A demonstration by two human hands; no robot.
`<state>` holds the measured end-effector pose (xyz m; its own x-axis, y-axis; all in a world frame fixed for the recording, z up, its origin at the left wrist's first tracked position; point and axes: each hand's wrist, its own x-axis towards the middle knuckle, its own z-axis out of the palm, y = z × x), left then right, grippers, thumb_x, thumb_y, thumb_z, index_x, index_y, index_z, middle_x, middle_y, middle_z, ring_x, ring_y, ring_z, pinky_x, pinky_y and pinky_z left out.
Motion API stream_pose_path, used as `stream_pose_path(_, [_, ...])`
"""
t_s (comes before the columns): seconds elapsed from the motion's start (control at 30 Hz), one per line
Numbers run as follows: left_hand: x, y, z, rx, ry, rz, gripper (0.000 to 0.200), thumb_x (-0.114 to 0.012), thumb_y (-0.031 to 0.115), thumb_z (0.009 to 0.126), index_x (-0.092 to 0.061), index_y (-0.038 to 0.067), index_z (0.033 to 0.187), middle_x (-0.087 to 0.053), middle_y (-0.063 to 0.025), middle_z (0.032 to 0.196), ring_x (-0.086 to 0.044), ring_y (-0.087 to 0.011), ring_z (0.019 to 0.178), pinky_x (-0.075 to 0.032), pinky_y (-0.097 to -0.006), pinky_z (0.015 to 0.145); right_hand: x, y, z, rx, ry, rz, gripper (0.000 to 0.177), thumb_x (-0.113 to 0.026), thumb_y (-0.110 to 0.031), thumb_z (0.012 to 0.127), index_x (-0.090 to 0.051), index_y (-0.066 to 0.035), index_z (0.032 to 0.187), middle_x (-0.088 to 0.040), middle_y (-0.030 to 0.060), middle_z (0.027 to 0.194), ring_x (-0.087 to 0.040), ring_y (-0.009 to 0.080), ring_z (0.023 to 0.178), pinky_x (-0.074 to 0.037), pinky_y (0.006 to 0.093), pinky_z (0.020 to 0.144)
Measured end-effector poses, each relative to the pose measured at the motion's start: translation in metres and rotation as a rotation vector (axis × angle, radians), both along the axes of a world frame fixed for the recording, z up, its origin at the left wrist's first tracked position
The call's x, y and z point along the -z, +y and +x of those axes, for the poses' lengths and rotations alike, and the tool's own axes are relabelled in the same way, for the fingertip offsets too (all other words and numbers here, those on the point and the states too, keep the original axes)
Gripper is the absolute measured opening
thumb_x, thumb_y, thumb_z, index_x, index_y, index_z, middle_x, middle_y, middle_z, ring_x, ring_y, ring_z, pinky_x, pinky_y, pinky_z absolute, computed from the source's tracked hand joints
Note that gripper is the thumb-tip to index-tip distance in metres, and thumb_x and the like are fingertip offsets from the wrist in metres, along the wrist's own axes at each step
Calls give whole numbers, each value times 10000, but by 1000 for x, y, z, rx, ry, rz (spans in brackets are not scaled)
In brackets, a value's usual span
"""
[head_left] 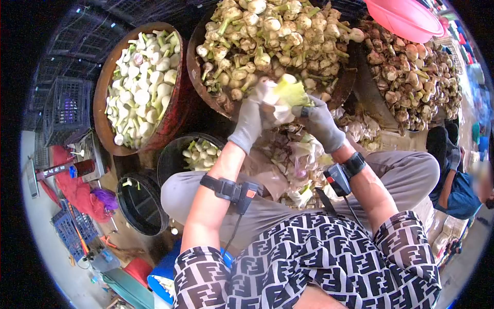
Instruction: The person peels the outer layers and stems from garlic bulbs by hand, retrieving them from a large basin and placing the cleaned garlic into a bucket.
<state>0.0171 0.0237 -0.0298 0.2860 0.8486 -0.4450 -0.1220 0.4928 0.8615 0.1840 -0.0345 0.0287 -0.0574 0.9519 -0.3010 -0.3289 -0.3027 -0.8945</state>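
In front of me, my left hand (250, 121), in a grey glove, is closed around a garlic bulb (266, 91) that is smeared by motion. Pale green leafy skin (292, 93) fans out beside the bulb. My right hand (320, 123), also gloved, is closed with its fingertips at this skin. A small dark piece shows at those fingers, too blurred to name. Below both hands, peeled garlic skins (296, 162) pile up between my legs. Just beyond them, a wide pan holds a heap of unpeeled garlic (272, 44).
A rusty round pan (99, 98) of cleaned garlic stands at left. Nearer are a black tub (163, 165) with some bulbs and another black tub (126, 206). Dirty garlic (411, 77) and a pink basin (411, 20) lie at right. Another person (458, 190) sits at far right.
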Motion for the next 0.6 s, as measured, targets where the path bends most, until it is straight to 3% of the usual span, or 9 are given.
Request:
stream_pose_path(0.03, [-10,-4,-1,-61,-173,-110,554,-400,535,875,-550,54,1105,-597,-87,981,-573,-159,890,-442,-289,802,4,-2,-2,-25,51,-22,219,-559,-14,792,-604,-23,1006,-623,26,953,-580,110,798,-455,242,741])
stream_pose_path(0.1, [-19,-6,-2,-128,-429,-238,486,-399,490,892,-568,77,1084,-612,-89,973,-590,-169,874,-457,-280,794,7,-6,3,-146,-411,355,217,-554,-13,792,-599,-12,1005,-622,41,956,-584,121,813,-456,247,754])
stream_pose_path(0.17, [-35,-6,2,-142,-248,-112,489,-402,508,885,-580,84,1054,-622,-85,948,-602,-172,846,-472,-281,773,0,-7,4,-188,-713,569,201,-550,-20,783,-601,11,975,-617,65,949,-585,138,819,-455,256,763])
stream_pose_path(0.2, [-45,-6,4,-148,-157,-52,491,-403,516,882,-586,88,1039,-626,-83,935,-609,-173,833,-480,-282,763,-4,-9,2,-131,-580,479,204,-549,-24,788,-599,8,983,-622,66,944,-588,149,827,-456,260,762])
stream_pose_path(0.23, [-50,1,-7,26,326,-112,504,-459,515,861,-583,58,1032,-634,-75,903,-613,-155,803,-499,-268,709,-10,-10,-2,-76,-449,389,207,-548,-28,792,-597,4,991,-627,67,939,-591,161,834,-457,264,761])
stream_pose_path(0.3, [-24,5,-10,9,506,284,391,-534,376,859,-576,27,1031,-632,-43,913,-590,-152,806,-467,-265,742,-14,-11,-7,11,-278,166,203,-546,-31,788,-600,6,979,-629,61,918,-587,155,824,-455,259,745])
stream_pose_path(0.37, [-83,-9,6,-56,468,273,300,-652,233,804,-594,-14,964,-638,-46,903,-582,-132,793,-458,-255,732,-12,-10,-11,77,-187,-94,189,-543,-31,769,-612,14,940,-622,48,885,-573,120,788,-450,241,718])
stream_pose_path(0.5, [-71,-10,9,128,757,217,323,-730,277,730,-628,5,870,-653,-50,789,-588,-115,702,-466,-248,673,-15,-13,1,-47,-74,-129,184,-532,-17,769,-615,9,932,-626,36,863,-567,112,728,-453,244,644])
stream_pose_path(0.6, [-49,-9,-1,84,484,244,255,-732,221,729,-633,20,849,-652,-35,761,-591,-112,681,-466,-254,643,-7,-23,36,-160,-832,427,213,-666,-106,729,-621,29,888,-641,50,812,-591,131,720,-477,250,665])
